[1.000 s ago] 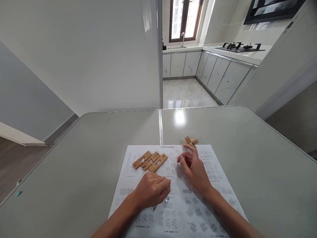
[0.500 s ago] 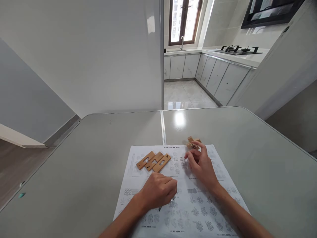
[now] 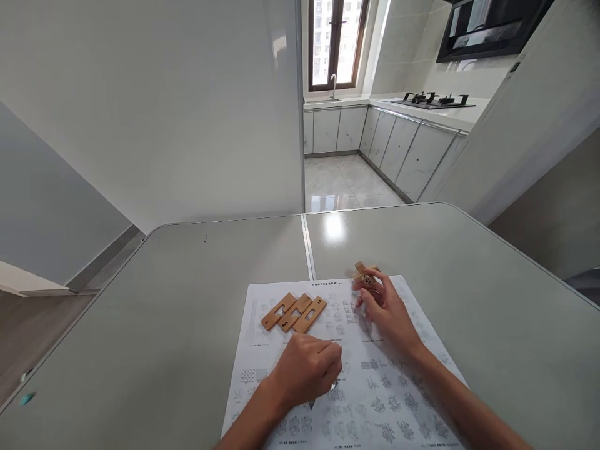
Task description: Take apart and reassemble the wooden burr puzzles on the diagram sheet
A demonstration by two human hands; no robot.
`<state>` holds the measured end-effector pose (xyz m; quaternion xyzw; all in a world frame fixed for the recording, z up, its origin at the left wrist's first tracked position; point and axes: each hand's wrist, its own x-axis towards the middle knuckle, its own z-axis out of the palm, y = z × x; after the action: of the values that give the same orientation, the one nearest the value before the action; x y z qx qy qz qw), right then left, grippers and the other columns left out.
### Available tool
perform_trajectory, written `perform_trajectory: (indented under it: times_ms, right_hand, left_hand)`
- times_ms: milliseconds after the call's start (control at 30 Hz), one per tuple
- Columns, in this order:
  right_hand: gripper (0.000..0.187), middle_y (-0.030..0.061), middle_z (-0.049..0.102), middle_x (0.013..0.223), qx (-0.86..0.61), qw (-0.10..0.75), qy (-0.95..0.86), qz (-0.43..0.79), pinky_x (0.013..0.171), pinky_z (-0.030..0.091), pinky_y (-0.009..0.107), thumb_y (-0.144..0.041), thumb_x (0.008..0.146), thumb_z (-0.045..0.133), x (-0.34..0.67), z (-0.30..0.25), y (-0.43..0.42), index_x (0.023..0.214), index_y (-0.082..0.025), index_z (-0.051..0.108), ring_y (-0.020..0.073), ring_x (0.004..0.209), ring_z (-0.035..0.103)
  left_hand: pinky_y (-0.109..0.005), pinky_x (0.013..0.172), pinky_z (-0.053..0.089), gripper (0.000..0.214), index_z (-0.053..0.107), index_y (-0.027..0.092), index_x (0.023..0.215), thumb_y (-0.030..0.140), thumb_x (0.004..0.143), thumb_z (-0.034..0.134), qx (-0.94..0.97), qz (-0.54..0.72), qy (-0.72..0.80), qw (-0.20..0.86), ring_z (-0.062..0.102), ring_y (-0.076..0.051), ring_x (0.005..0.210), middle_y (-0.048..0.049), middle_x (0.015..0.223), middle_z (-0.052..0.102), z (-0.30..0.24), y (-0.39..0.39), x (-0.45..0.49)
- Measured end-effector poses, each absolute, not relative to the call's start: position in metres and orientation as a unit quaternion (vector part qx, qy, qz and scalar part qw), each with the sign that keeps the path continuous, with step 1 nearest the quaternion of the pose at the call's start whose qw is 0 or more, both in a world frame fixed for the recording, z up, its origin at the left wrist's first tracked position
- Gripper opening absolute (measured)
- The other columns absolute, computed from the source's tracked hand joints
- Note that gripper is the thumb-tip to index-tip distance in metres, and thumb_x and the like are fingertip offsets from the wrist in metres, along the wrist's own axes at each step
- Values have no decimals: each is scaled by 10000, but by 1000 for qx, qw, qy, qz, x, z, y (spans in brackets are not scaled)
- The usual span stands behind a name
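My right hand point(image 3: 385, 306) rests on a printed paper sheet point(image 3: 375, 387), its thumb and fingers pinched on a small assembled wooden cross piece point(image 3: 362, 270) at the sheet's far edge. My left hand point(image 3: 307, 369) lies curled in a loose fist on the sheet, just in front of three flat slotted wooden bars point(image 3: 294, 312) laid side by side; a small dark pointed thing peeks out under it. The left hand does not touch the bars.
The sheet lies on a grey table point(image 3: 164, 300) with a seam down its middle. A small teal object point(image 3: 27, 398) sits at the table's left edge. Beyond the table are a white wall and a kitchen doorway.
My right hand has reached forward from the sheet's middle to the wooden cross piece and closed its fingers on it. The left hand stays curled in place.
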<state>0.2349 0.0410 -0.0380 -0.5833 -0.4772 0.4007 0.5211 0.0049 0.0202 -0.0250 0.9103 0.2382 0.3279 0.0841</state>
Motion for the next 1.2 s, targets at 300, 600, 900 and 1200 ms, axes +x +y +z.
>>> perform_trajectory:
  times_ms: [300,600,900,1200]
  right_hand:
    - [424,14,666,800,-593,519,-477,388,526,463,268,-617,965,633,234,-37,44,1164,-243,608,190,687,614]
    - [418,-21,574,743,-477,530,-446,540,513,383,258,-657,974,626,227,-11,38,1046,-246,604,141,602,489]
    - [406,-40,603,711,-374,444,-489,651,523,338,250,-641,979,631,223,-5,29,1084,-255,565,128,559,509]
    - [414,-9,647,818,-323,368,-550,676,590,435,274,-597,982,633,225,-3,28,1187,-246,558,142,631,563]
  left_hand:
    - [-283,467,204,314,382,217,654,37,890,483,912,329,232,75,281,-94,426,73,517,396,-26,23,6]
    - [-219,485,333,252,429,225,801,181,984,595,831,378,357,194,387,-84,511,71,648,440,-8,24,9]
    - [-216,576,529,562,398,263,1402,395,960,718,674,408,440,431,683,-153,809,-65,1097,645,-11,26,11]
    - [-232,607,544,543,578,266,1371,383,888,796,697,405,398,437,639,-134,779,-89,1215,650,1,27,10]
